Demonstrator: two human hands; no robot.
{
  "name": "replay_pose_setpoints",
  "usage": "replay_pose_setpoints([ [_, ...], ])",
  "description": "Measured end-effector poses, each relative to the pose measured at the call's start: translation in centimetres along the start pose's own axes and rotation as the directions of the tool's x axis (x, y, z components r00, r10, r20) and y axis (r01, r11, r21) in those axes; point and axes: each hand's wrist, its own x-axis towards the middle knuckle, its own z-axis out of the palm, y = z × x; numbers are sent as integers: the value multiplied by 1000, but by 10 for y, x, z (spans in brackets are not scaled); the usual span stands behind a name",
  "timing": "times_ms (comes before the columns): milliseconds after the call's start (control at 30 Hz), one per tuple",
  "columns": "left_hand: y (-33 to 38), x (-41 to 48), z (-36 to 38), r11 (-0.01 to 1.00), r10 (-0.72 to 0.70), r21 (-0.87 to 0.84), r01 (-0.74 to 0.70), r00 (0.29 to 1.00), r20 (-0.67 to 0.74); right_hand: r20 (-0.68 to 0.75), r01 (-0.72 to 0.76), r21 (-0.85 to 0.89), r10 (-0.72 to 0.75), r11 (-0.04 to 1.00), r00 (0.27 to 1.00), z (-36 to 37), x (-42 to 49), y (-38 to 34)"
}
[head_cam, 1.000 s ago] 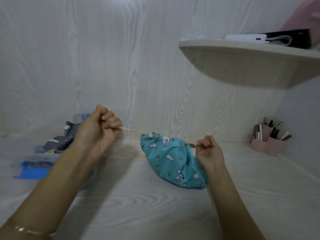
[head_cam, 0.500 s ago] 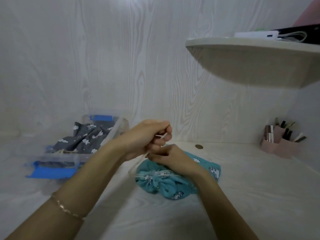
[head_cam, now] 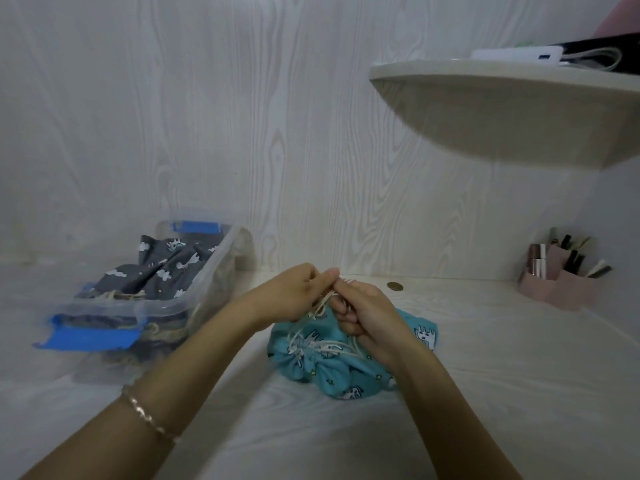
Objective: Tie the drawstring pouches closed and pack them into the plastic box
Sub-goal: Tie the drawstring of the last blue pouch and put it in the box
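A teal drawstring pouch with white animal prints lies on the desk, its mouth gathered tight. White drawstrings rise from the gathered mouth to my hands. My left hand pinches the cords above the pouch. My right hand meets it fingertip to fingertip, fingers curled round the cords. A clear plastic box with blue latches stands to the left. Inside it lies a grey pouch with white prints.
A coin lies on the desk behind my hands. A pink organiser with cosmetics stands at the right wall. A shelf juts out above on the right. The wood-grain wall closes the back.
My hands, first pulling the cords apart with the pouch lifted, have come together over it. The pouch now rests on the desk with its mouth cinched.
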Motion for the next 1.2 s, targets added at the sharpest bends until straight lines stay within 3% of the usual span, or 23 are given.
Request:
replay_pose_setpoints([
  [67, -3, -8, -1, 997, 61, -44, -60, 998, 17, -4, -3, 12, 3, 1000, 1000, 1, 0, 0],
  [167, -10, -15, -7, 984, 43, -177, -19, 991, 127, 31, -5, -8, 6, 1000, 1000, 4, -1, 2],
  [233, -17, -17, -8, 994, 14, -113, -4, 996, 85, 39, -7, -24, 8, 1000, 999, 5, 0, 3],
  [333, -21, -21, -8, 999, 30, -7, -33, 967, -254, -15, -4, -36, 3, 999, 1000, 2, 1, 5],
  [400, -17, -24, -10, 982, -29, -168, -85, 813, -582, -78, 5, -14, -6, 1000, 997, -3, 2, 3],
  [467, -14, -24, -15, 876, -166, -419, -237, 669, -724, -103, 17, 10, -16, 1000, 995, -4, 2, 2],
  [500, -12, -23, -16, 791, -220, -529, -307, 665, -714, -99, 25, 7, -24, 1000, 995, -4, 2, 2],
  [567, -6, -19, -14, 505, -258, -776, -378, 791, -554, -77, 40, -35, -43, 999, 996, -1, 0, 2],
  [633, -1, -17, -11, 213, -212, -941, -262, 928, -306, -57, 51, -69, -55, 996, 997, 2, -2, 2],
  [667, -2, -15, -9, 245, -197, -955, -170, 955, -221, -53, 55, -74, -59, 996, 997, 2, -3, 1],
  [700, -4, -13, -6, 420, -205, -904, -82, 962, -183, -55, 59, -79, -63, 995, 996, 2, -4, 0],
  [733, -6, -12, -2, 658, -203, -753, -1, 963, -178, -60, 61, -101, -67, 993, 996, 2, -5, -2],
  [767, -8, -13, 2, 829, -179, -557, 55, 969, -171, -65, 62, -147, -72, 987, 995, 3, -6, -3],
  [800, -9, -15, 6, 919, -143, -386, 82, 981, -133, -69, 62, -211, -78, 976, 995, 4, -7, -3],
  [900, -14, -19, 6, 990, -77, -113, 80, 997, 28, -85, 52, -370, -89, 928, 992, 8, -8, 0],
  [1000, -17, -24, -7, 996, -81, -13, 83, 992, 94, -124, 30, -397, -86, 917, 989, 9, -8, -1],
  [1200, -8, -32, -8, 955, 26, -293, 53, 966, 257, -227, 10, -241, -66, 971, 972, 3, -9, -9],
])
